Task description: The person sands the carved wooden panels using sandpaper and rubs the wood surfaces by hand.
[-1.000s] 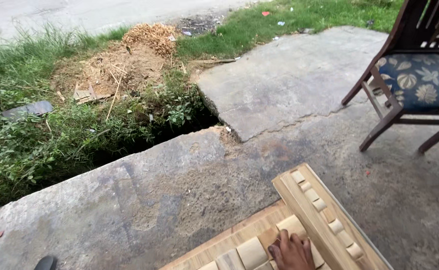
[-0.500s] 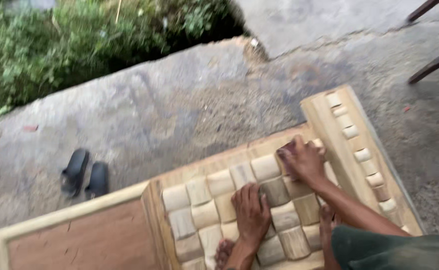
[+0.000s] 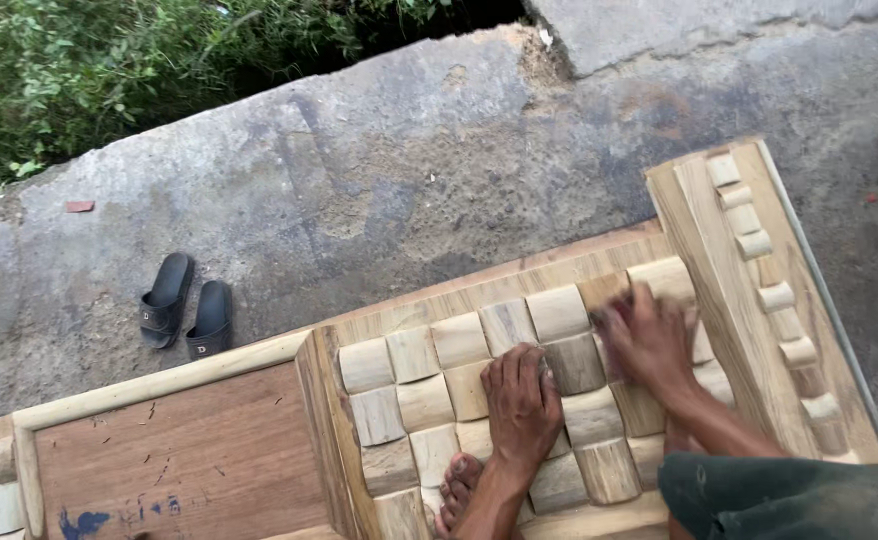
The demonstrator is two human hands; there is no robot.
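From the head view I look down on a large carved wooden panel (image 3: 479,300) lying flat on the rough grey concrete floor (image 3: 379,190), and both of my hands rest on its field of raised, pillow-shaped wooden blocks (image 3: 414,350). My left hand (image 3: 522,400) lies palm down with the fingers spread loosely over a pale block near the middle of the grid, gripping nothing. My right hand (image 3: 649,345) is blurred, pressed flat on the blocks near the upper right corner of the grid; I cannot tell whether anything is held under it. A bare foot (image 3: 456,490) pokes onto the lower edge of the blocks just beside my left wrist, and a dark green trouser leg (image 3: 789,495) covers the lower right corner. To the right, a thick pale rail (image 3: 729,290) with a row of small rounded studs (image 3: 774,295) borders the grid. To the left sits a smooth reddish-brown inset board (image 3: 179,450) with scratches and a smear of blue, framed by a rounded light moulding. A pair of black slide sandals (image 3: 187,310) lies on the concrete well apart from the panel, and green weeds (image 3: 89,70) crowd the top left beyond a cracked slab edge.
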